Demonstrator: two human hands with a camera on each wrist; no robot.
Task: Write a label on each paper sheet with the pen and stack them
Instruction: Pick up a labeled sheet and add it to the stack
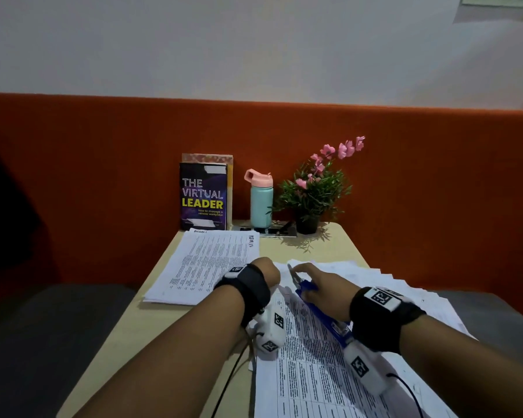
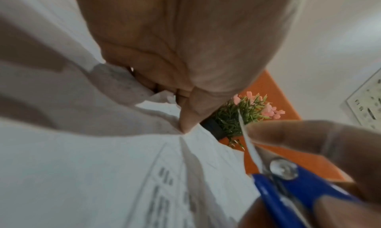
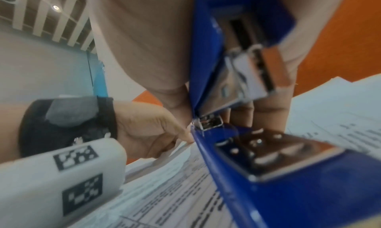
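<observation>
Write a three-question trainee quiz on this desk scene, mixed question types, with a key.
1. True or false: the right hand holds a pen.
2. The left hand pinches: A) the bottle B) a corner of the paper sheets C) the book.
3. Fill in: the labelled stack lies to the ___ of both hands.

Key: 1 false, it grips a blue stapler; 2 B; 3 left.
</observation>
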